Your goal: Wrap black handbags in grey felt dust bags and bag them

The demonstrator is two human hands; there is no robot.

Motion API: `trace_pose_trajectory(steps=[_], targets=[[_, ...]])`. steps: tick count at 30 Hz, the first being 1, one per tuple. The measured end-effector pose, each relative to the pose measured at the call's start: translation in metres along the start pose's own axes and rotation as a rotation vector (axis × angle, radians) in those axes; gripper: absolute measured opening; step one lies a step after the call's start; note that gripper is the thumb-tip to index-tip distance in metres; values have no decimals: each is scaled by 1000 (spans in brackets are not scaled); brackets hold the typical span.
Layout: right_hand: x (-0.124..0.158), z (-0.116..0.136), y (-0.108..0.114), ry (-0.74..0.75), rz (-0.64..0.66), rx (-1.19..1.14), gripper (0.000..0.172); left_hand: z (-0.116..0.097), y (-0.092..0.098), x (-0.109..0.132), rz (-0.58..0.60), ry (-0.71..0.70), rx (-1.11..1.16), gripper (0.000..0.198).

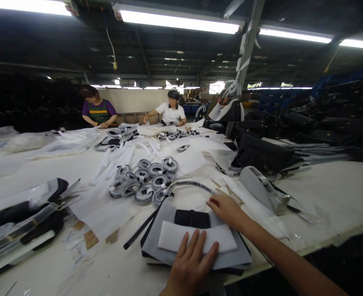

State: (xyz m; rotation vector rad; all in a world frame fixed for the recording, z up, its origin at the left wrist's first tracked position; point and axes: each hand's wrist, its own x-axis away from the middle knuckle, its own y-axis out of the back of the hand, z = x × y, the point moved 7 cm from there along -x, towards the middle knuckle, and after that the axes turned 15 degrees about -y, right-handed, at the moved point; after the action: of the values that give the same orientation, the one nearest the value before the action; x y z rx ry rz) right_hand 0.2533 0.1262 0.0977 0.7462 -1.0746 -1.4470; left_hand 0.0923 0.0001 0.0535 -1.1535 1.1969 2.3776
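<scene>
My left hand (192, 261) lies flat with fingers spread, pressing on a white foam strip (224, 238). Under the strip is a grey sheet (163, 220), which lies over a flat black item, perhaps a bag (145, 242); its dark edges stick out. A small black piece with a band across it (184, 218) shows just above the foam. My right hand (226, 209) is closed in a pinch at the near end of a dark, plastic-wrapped strap (196, 184) that arches up from the far side. Its fingertips are partly hidden. A black strap tail (141, 227) sticks out to the left.
Several coiled, wrapped straps (143, 193) are heaped beyond the stack. Wrapped black goods (24, 209) lie at left, a grey-wrapped item (258, 189) at right. White sheets (206, 154) and cardboard scraps (91, 239) litter the table. Two co-workers sit across, near a metal post (246, 53).
</scene>
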Motion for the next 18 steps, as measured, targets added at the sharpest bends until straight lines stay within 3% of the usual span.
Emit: trace_pose_trajectory(steps=[3, 6, 12, 18], targets=[[-42, 14, -25, -123, 90, 66, 40, 0, 0, 0, -21, 4, -11, 36], [-60, 16, -47, -224, 199, 76, 38, 1, 1, -1, -55, 4, -26, 36], [-64, -4, -68, -369, 413, -105, 26, 2, 1, 0, -69, 7, -29, 36], [-66, -11, -71, -451, 497, -421, 29, 1, -1, 1, -68, 16, -18, 36]])
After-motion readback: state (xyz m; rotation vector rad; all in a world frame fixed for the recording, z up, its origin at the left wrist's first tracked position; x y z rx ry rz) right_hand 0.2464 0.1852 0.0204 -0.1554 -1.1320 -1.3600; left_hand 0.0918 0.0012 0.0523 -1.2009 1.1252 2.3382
